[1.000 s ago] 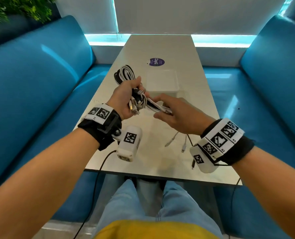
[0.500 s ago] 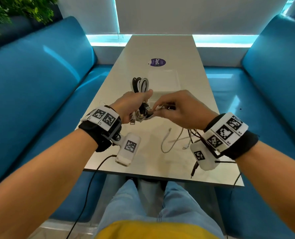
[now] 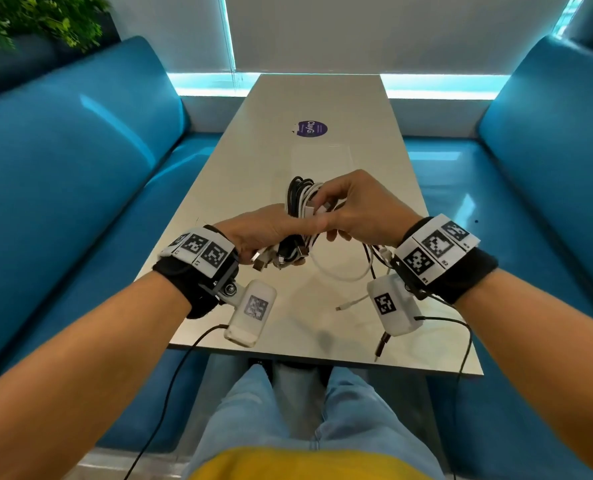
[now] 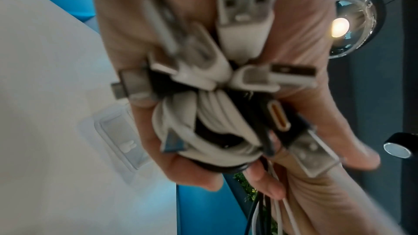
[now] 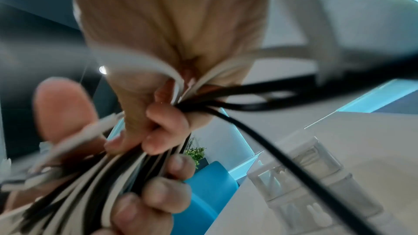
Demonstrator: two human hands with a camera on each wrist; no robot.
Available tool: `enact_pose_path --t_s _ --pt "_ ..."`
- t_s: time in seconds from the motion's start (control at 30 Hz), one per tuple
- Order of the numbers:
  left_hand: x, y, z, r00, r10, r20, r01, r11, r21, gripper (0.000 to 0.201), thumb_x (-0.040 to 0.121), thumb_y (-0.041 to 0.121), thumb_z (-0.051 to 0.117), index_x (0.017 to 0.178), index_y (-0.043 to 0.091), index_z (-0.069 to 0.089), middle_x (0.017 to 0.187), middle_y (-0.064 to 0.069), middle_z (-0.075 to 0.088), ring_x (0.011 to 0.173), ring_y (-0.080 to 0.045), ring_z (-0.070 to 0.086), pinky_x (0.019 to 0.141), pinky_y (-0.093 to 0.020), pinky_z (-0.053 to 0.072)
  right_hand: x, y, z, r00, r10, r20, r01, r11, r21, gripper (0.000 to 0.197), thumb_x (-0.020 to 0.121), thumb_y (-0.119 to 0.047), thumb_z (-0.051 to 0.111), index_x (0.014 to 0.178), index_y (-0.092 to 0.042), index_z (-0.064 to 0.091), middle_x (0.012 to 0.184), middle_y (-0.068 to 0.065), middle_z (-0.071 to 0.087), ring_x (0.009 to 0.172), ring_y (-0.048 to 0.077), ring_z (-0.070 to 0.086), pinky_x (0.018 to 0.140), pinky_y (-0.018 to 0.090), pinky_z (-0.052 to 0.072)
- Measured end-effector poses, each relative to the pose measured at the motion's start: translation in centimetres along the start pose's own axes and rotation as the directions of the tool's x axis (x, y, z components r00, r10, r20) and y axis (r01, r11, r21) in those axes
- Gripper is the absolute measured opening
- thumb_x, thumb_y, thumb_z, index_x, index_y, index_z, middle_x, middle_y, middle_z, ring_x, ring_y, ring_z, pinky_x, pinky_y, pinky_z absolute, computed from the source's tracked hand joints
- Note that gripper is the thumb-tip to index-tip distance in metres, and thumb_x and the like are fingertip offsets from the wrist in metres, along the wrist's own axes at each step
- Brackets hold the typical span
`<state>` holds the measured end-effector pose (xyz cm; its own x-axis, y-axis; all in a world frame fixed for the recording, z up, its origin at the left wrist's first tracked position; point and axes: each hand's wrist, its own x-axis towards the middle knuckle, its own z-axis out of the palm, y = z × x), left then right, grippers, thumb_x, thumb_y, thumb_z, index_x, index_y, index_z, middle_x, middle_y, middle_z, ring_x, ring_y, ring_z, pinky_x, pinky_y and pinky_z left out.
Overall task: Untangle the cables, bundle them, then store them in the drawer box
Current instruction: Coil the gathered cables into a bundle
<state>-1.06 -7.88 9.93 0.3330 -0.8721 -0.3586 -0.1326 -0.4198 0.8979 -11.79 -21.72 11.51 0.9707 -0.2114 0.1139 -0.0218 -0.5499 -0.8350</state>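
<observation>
A coiled bundle of white and black cables [image 3: 299, 197] is held upright above the table. My left hand [image 3: 284, 249] grips its lower part, where several USB plugs [image 4: 246, 29] stick out of the fist. My right hand [image 3: 322, 211] pinches the upper loops, its fingers curled round several black and white strands [image 5: 181, 103]. Loose tails hang from the right hand: a white loop [image 3: 340, 276] and a white plug end [image 3: 338, 308] lie on the table, and a black plug [image 3: 380, 348] hangs at the near edge. The translucent drawer box [image 3: 321, 157] stands just behind the hands, also as drawer box [image 5: 316, 178].
The long pale table [image 3: 319, 98] runs away from me between two blue sofas [image 3: 80, 174]. A purple round sticker [image 3: 309, 128] lies beyond the box. Black wrist-camera leads [image 3: 170, 379] hang over the near table edge above my knees.
My right hand has gone from pulling a white strand at the right to pinching the top of the bundle. The left hand has turned the coil more upright. The loose tails have shifted on the table.
</observation>
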Motion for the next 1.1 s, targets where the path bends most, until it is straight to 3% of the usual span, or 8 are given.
enact_pose_path --t_s 0.07,0.23,0.37,0.47,0.67,0.77,0.87,1.1 --pt "-0.3 0.1 -0.1 0.998 0.035 0.043 -0.034 0.999 -0.038 0.029 0.059 0.04 0.08 0.084 0.027 0.074 0.089 -0.016 0.059 0.079 -0.028 0.056 0.075 -0.043 0.041 0.0 0.0 0.1 0.999 -0.004 -0.048 0.005 1.0 0.025 0.011 0.073 -0.009 0.081 0.078 -0.009 0.072 0.075 0.018 0.069 0.05 0.014 0.061 0.046 0.025 0.048" --pt "-0.2 0.3 -0.3 0.999 0.042 0.013 -0.043 0.995 0.089 0.025 0.064 0.008 0.082 0.082 0.022 0.072 0.085 -0.013 0.064 0.076 -0.024 0.058 0.073 -0.042 0.048 0.0 0.3 1.3 0.989 0.005 -0.15 0.005 0.998 0.069 0.027 0.061 -0.015 0.089 0.076 -0.006 0.068 0.071 0.014 0.069 0.053 0.023 0.064 0.044 0.023 0.047" --pt "0.3 0.1 -0.5 0.994 0.016 -0.108 0.004 0.984 0.18 0.032 0.067 0.011 0.08 0.096 0.008 0.069 0.087 -0.02 0.066 0.074 -0.023 0.061 0.065 -0.033 0.053 -0.4 0.3 1.7 0.979 -0.025 -0.201 0.051 0.99 0.128 0.024 0.068 -0.008 0.084 0.083 -0.005 0.065 0.079 0.014 0.065 0.054 0.02 0.065 0.046 0.024 0.05" --pt "0.3 -0.2 -0.2 0.988 0.007 -0.152 0.015 0.99 0.141 0.036 0.069 0.015 0.082 0.1 0.004 0.067 0.081 -0.009 0.065 0.071 -0.018 0.061 0.065 -0.03 0.054 -0.3 0.4 0.6 0.988 -0.002 -0.152 0.041 0.966 0.254 0.036 0.071 0.0 0.08 0.096 -0.008 0.055 0.094 0.015 0.055 0.067 0.031 0.069 0.055 0.029 0.057" --pt "0.7 -1.0 0.4 0.99 -0.047 -0.134 0.057 0.996 0.068 0.057 0.062 0.041 0.085 0.103 0.006 0.067 0.073 -0.007 0.066 0.067 -0.02 0.06 0.069 -0.036 0.052 -0.3 0.5 -0.6 0.999 -0.007 0.042 0.003 0.995 0.1 0.044 0.072 0.012 0.072 0.092 -0.016 0.043 0.098 0.01 0.048 0.07 0.038 0.064 0.07 0.047 0.056" --pt "0.5 -0.6 0.5 0.988 -0.079 -0.136 0.086 0.995 0.046 0.064 0.058 0.048 0.083 0.104 0.006 0.067 0.072 -0.006 0.065 0.063 -0.017 0.06 0.063 -0.031 0.051 -0.2 0.3 -0.7 0.997 -0.061 0.05 0.062 0.998 -0.01 0.039 0.077 0.007 0.07 0.088 -0.016 0.041 0.091 0.006 0.049 0.068 0.035 0.062 0.062 0.038 0.054" --pt "0.4 -0.5 0.2 0.978 -0.128 -0.164 0.146 0.984 0.105 0.063 0.058 0.055 0.08 0.099 0.009 0.067 0.073 -0.007 0.068 0.062 -0.017 0.061 0.064 -0.031 0.051 -0.3 0.2 -0.8 0.991 -0.129 0.02 0.13 0.959 -0.252 0.035 0.078 -0.008 0.076 0.086 -0.02 0.044 0.08 -0.001 0.051 0.064 0.013 0.048 0.061 0.027 0.047" --pt "0.8 -0.4 0.2 0.936 -0.096 -0.339 0.209 0.927 0.313 0.028 0.071 0.023 0.079 0.09 0.007 0.065 0.064 -0.006 0.064 0.045 -0.015 0.056 0.045 -0.022 0.045 0.4 0.5 -0.3 0.988 -0.029 0.152 0.105 0.848 -0.52 0.039 0.074 -0.019 0.081 0.096 -0.019 0.048 0.09 -0.002 0.055 0.071 0.006 0.046 0.063 0.023 0.039"
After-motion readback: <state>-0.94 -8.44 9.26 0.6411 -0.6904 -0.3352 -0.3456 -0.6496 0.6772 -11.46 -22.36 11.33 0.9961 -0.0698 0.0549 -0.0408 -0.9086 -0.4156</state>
